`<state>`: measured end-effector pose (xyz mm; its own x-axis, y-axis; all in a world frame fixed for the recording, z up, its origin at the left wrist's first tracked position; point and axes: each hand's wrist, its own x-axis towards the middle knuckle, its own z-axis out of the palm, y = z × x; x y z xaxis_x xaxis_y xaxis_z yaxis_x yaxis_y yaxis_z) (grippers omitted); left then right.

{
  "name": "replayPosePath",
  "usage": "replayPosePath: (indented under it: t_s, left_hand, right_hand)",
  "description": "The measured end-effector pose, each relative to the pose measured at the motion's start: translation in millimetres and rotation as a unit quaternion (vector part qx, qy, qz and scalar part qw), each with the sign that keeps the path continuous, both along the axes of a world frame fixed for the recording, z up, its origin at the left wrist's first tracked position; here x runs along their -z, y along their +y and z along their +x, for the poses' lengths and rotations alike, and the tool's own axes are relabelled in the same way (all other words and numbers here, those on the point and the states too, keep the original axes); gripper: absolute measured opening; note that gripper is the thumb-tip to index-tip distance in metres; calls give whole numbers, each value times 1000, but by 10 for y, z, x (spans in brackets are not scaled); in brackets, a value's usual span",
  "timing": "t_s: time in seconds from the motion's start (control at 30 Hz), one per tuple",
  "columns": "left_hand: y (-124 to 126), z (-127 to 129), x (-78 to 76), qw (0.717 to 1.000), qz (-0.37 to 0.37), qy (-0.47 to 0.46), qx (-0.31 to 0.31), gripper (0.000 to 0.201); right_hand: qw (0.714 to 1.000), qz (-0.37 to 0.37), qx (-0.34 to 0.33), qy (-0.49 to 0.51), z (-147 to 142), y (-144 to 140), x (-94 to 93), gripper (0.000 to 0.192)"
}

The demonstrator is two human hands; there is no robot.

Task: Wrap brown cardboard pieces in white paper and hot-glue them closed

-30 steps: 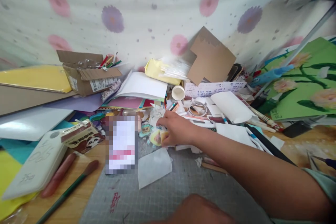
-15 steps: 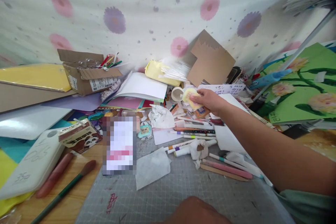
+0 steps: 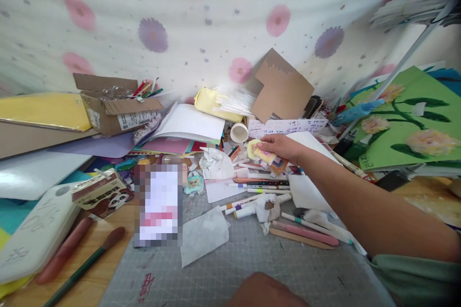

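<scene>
The right hand (image 3: 279, 146) grasps a yellow sponge (image 3: 260, 150) above the markers (image 3: 264, 184) at 12 o'clock on the bench (image 3: 252, 259), not yet set down; the left hand (image 3: 264, 291), at 6 o'clock, shows no readable grip state.

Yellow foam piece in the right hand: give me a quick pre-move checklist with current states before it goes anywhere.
1. Grip: right hand pinches the yellow foam piece at its edge: ok.
2. Piece lifted free of the markers below: cannot tell.
3. White cup stands apart from the piece: ok.
4. Bare patch on the cutting mat near the front: ok.
5. Left hand state, only partly in view at the bottom edge: cannot tell.
</scene>
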<state>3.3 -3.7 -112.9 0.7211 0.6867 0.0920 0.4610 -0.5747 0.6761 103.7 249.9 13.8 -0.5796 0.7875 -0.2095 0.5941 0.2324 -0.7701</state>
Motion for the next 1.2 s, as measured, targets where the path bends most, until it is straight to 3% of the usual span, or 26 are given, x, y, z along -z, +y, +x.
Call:
replayPosePath:
  t_s: [0.17,0.27,0.43,0.57,0.67,0.9,1.03,1.2]
  left_hand:
    - [17,5,-61,1000,18,-5,10,42]
    - [-3,-19,-162,999,26,-13,24,36]
    - [-47,-27,-567,995,56,-58,55,25]
    - [-19,-30,-954,996,56,-8,73,22]
    - [-11,-57,-1120,997,33,37,62,22]
    - [-8,-61,-1098,1000,10,15,-17,33]
    - [37,-56,-1062,999,-10,34,-11,26]
    - [89,-95,-1016,996,-23,36,-76,19]
  right_hand:
    - [989,103,-95,-37,-136,-64,-69,27]
    - [976,185,-100,-59,-200,-87,-112,32]
    - [950,304,-47,-50,-84,-321,-278,20]
    - [949,310,-37,-40,251,-765,-371,21]
    - [950,309,-31,-22,588,-1193,-289,21]
    - [951,303,-58,-31,1193,-2015,13,18]
    - [941,330,-52,-61,1287,-2191,30,37]
    - [965,238,-68,-91,1300,-2282,84,43]
